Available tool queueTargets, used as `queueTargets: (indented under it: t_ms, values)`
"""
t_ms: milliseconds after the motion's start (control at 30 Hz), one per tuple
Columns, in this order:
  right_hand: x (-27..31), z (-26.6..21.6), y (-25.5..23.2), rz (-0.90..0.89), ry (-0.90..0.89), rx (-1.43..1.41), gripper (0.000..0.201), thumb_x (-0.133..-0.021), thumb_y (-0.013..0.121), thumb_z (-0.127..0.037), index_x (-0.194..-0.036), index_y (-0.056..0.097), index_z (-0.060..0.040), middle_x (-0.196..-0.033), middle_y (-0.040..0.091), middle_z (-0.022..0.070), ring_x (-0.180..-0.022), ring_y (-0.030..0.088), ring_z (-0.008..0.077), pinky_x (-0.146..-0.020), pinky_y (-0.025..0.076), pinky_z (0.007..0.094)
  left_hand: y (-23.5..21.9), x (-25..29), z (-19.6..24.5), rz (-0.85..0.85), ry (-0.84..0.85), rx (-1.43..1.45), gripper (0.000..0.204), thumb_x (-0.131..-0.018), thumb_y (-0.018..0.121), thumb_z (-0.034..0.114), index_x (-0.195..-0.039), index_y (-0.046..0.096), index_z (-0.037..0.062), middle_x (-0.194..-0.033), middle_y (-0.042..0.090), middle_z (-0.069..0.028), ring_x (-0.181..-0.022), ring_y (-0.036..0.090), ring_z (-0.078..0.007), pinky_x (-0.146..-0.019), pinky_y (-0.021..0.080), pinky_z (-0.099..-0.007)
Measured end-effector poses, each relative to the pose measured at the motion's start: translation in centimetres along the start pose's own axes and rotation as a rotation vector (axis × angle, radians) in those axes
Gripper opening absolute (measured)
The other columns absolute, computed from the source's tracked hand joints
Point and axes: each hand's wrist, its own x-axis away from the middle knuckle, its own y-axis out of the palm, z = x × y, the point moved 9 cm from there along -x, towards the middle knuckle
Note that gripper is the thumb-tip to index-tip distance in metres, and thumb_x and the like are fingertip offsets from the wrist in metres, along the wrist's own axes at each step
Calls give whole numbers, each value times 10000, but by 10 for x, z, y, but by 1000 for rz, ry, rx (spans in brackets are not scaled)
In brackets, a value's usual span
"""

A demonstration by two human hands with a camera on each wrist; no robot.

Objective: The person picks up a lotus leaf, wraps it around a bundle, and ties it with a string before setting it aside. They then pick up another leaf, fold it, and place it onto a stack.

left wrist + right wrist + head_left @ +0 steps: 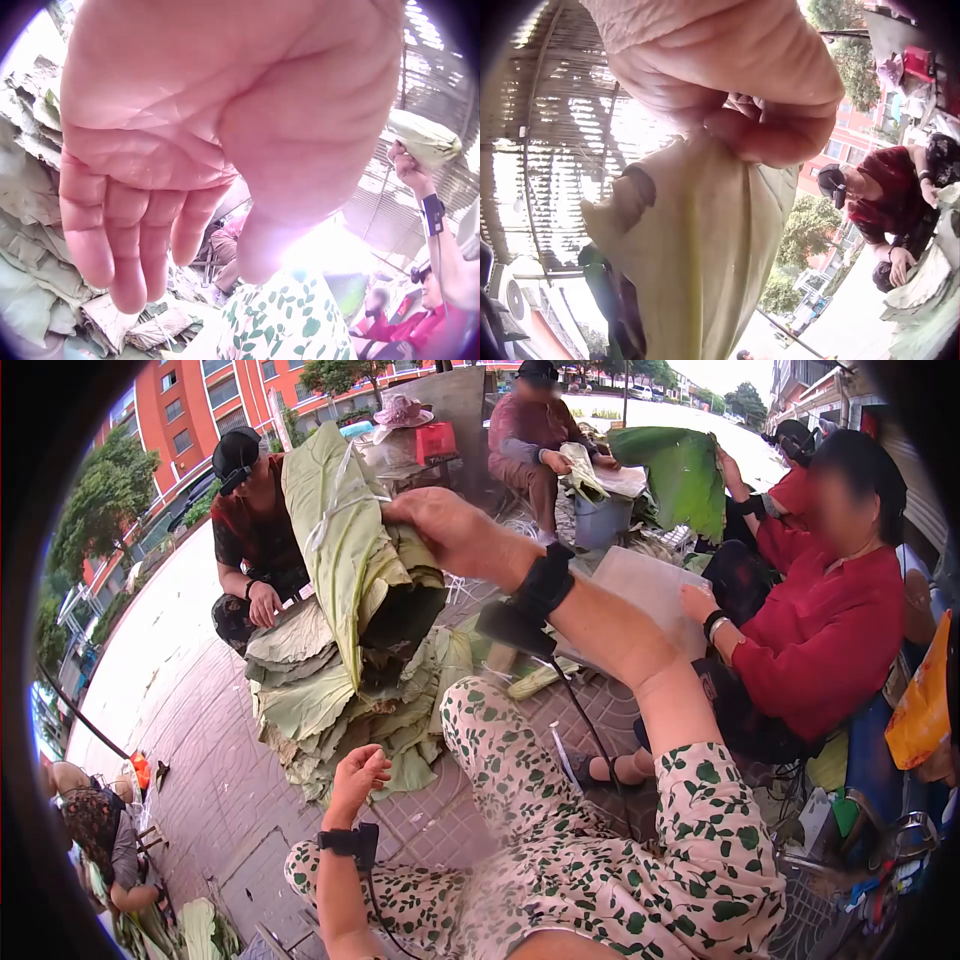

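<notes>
Raised in front of me, my right hand (460,538) grips a folded bundle of large pale-green leaves (335,550), with white string (335,495) around it. The right wrist view shows my fingers and thumb pinching the leaf bundle (705,247) at its gathered end. Lower down, my left hand (355,782) hovers beside my knee with nothing in it. Its fingers (125,247) hang relaxed in the left wrist view. Beyond it, a broad pile of flattened leaves (300,700) lies on the paving, partly behind the raised bundle.
A person in dark red (262,510) crouches behind the pile. At right sits a person in a red top (830,630) with a pale board (640,595). Another person (520,435) sits behind a grey bucket (602,523). A large green leaf (675,475) is held up near them.
</notes>
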Motion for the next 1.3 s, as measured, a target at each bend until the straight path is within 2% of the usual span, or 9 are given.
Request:
queueTargets:
  t_ms: [167,233,400,500,767,867,967,1000,1300]
  values:
    - [-10,130,-25,98,225,-1,139,-862,545,-179,-878,574,-45,-733,583,3,-563,520,71,-504,428,213,-45,-26,-11,110,71,655,422,-909,454,401,-1108,524,35,-896,638,-80,-699,620,-143,-601,514,-274]
    - [-3,165,-26,182,371,92,121,-855,515,-182,-814,554,-75,-634,527,-4,-461,459,93,-410,366,235,-42,-18,24,87,115,767,493,-919,399,438,-1149,502,15,-989,626,-108,-814,627,-177,-705,526,-309]
    - [0,239,-20,156,491,2,111,-866,525,-173,-838,545,-67,-626,514,-16,-461,449,71,-409,373,229,-34,-22,64,-197,186,931,652,-901,375,515,-1211,446,-55,-1160,555,-158,-1031,562,-231,-913,433,-345]
    - [-13,283,-18,40,461,-89,104,-876,505,-161,-882,543,-65,-667,532,-19,-488,467,62,-435,399,219,-38,-30,63,-158,180,946,588,-902,431,452,-1286,382,11,-1251,489,-136,-1097,511,-232,-959,389,-363]
    - [1,335,-20,-13,602,-60,187,-896,477,-136,-1030,543,-23,-806,553,-25,-705,505,47,-609,438,213,-52,-57,15,-24,-11,936,492,-809,613,233,-1209,443,3,-1122,560,-115,-1003,561,-211,-918,434,-348]
    - [-1,325,-19,-80,616,309,298,-874,503,-139,-1123,504,24,-870,578,24,-752,530,100,-627,451,255,-61,-62,5,61,-48,902,448,-786,625,178,-1166,473,-4,-1059,588,-109,-940,588,-203,-865,469,-341]
    - [-15,331,-44,130,445,375,297,-852,533,-137,-1101,509,22,-848,573,27,-747,533,101,-624,456,246,-76,-61,4,212,-19,818,422,-774,643,151,-1129,486,-16,-1026,601,-113,-896,607,-204,-840,488,-339]
    - [-20,321,-42,177,368,342,233,-850,564,-147,-1029,527,-3,-740,541,-13,-567,475,46,-502,402,201,-79,-61,0,247,-30,816,410,-759,655,115,-1113,493,-14,-1018,602,-103,-891,608,-193,-830,493,-333]
    - [-30,329,-22,19,426,260,243,-838,590,-105,-1044,506,-9,-708,513,-20,-534,439,33,-470,366,181,-81,-54,0,331,-55,768,434,-728,665,80,-1116,492,-6,-998,606,-109,-865,616,-206,-781,514,-337]
